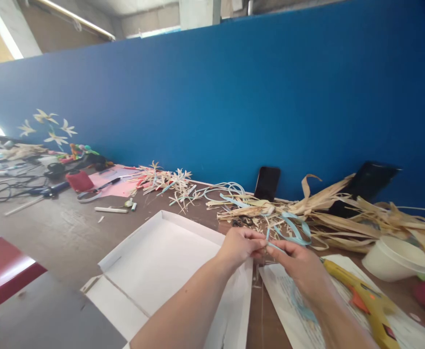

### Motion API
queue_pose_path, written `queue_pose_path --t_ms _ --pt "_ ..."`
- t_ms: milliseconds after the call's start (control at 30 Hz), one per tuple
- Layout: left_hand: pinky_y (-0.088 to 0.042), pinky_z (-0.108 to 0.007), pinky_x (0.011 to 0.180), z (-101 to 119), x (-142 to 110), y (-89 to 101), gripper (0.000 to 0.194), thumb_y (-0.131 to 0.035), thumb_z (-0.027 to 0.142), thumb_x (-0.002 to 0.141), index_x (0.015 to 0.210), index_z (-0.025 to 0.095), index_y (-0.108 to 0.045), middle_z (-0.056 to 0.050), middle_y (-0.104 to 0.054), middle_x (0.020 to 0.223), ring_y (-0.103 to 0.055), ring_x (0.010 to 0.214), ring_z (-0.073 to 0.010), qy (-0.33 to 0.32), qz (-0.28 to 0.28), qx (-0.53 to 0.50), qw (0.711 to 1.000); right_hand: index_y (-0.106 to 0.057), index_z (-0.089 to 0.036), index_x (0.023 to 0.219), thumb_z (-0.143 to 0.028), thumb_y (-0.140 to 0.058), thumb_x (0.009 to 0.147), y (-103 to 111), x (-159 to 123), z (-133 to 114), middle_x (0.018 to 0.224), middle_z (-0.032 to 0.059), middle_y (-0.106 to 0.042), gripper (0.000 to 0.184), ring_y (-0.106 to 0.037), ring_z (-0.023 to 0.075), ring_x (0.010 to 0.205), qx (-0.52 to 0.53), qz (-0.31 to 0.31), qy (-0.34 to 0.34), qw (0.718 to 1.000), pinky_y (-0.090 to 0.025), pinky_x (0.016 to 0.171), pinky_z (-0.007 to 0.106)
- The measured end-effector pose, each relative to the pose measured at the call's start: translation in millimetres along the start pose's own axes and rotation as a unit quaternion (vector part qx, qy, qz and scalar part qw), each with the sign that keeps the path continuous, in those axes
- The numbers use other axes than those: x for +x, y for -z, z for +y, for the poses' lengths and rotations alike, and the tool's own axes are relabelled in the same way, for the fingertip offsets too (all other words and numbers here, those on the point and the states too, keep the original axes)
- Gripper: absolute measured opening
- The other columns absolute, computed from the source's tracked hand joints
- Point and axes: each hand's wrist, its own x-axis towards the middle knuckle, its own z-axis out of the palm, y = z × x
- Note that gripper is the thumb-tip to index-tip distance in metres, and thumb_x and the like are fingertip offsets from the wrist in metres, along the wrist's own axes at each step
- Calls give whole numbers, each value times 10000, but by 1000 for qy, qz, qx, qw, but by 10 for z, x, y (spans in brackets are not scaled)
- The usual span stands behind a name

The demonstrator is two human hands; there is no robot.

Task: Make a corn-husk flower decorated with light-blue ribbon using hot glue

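Both my hands meet over the right edge of an open white cardboard box [183,242]. A thin light blue strip [276,248] runs between my fingertips. My left hand [238,248] is closed in a pinch on it, and my right hand [301,266] pinches it from the other side. The fingers partly hide where they hold it. Just behind my hands lies a looped light blue ribbon [295,230] among dry straw-coloured husk strips [324,206]. More light blue strip shows under my right wrist, over a printed sheet [275,288].
A yellow hot glue gun [372,303] lies right of my right arm, near a cream plastic tub [396,259]. Two dark phones [267,183] lean on the blue partition [215,106]. Pale star-shaped flowers [179,179], a glue stick [111,210] and cables [12,184] lie leftward.
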Motion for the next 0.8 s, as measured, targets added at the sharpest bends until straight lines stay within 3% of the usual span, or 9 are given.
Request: queue_pose_path --t_ms 100,367,533,700,800 --pt "-488 -252 620 6 2 27 306 -764 263 562 797 84 -684 -45 -635 659 -577 595 -108 11 -15 -24 1000 -717 -208 836 -427 -616 709 7 0 3 790 12 -716 273 -631 216 788 -34 -1 10 999 -444 736 275" --pt "-508 -267 655 -7 3 52 360 -774 367 542 747 85 -685 -44 -629 656 -581 603 -105 11 -42 -24 999 -699 -197 854 -443 -576 732 32 50 125 790 11 -712 302 -626 215 781 -54 -1 6 999 -440 725 281" --pt "-483 -250 603 6 0 24 384 -792 368 505 750 94 -679 -32 -619 629 -555 564 -100 3 -17 2 1000 -705 -221 841 -412 -577 735 21 19 56 774 -10 -716 254 -632 206 787 -74 -15 3 997 -430 728 265" --pt "-425 -217 547 -24 36 26 243 -729 313 589 696 103 -669 0 -579 553 -490 505 -76 -18 4 51 999 -707 -229 852 -413 -562 743 1 1 36 788 -9 -716 259 -635 210 791 -70 -14 6 997 -430 734 272" --pt "-375 -204 506 -63 54 47 215 -685 331 629 669 120 -678 14 -561 521 -467 496 -79 -50 21 132 990 -703 -227 840 -415 -572 737 -3 11 72 776 -8 -715 252 -633 204 781 -67 -9 3 998 -428 723 267"
